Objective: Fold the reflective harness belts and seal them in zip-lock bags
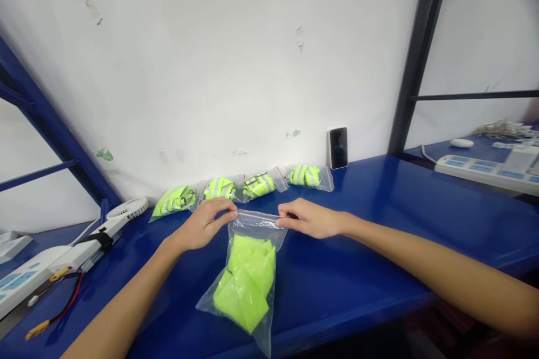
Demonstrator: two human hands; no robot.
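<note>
My left hand (205, 224) and my right hand (309, 219) pinch opposite ends of the red-lined zip closure (256, 220) of a clear plastic zip bag (248, 291). The bag hangs over the blue workbench top, with a folded neon-yellow reflective vest (244, 283) filling its lower part. Just beyond my hands, several similar bagged vests lie in a row against the wall, the nearest being (259, 185). My left fingertips are close to that row without visibly touching it.
A black-faced device (338, 148) stands against the white wall (210, 56). A white power strip (484, 174) sits at right behind a dark steel upright (421, 50). At left lie a white handheld fan (128, 208), another power strip (29, 275), and red-black wires (56, 303).
</note>
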